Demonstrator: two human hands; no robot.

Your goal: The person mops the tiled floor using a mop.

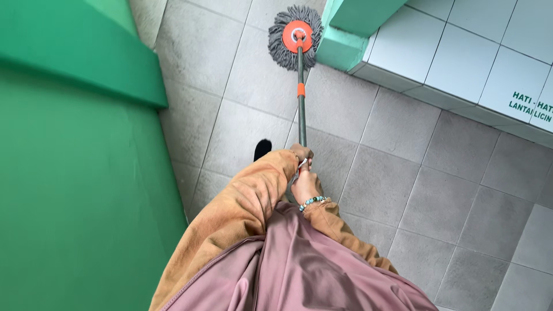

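Spin mop (pixel 295 37), held two-handed over a grey tiled floor (pixel 397 150).

Open room: the floor runs between a green wall (pixel 69 190) on the left and a white tiled ledge (pixel 461 63) at far right; a green corner block (pixel 345 34) stands just right of the mop head, nearly touching its strands, with bare tiles to the head's left and on the near right. Axis: the dark handle (pixel 300 109), with an orange collar, runs near to far, almost straight, the round orange-capped head at the far end, flat on the floor. Grip: left hand (pixel 300 154) and right hand (pixel 305 185) both closed around the handle's near end, left hand farther out, right hand just behind, wearing a beaded bracelet (pixel 312 201); the head lies well apart from both hands. A black shoe tip (pixel 262 148) shows left of the hands.
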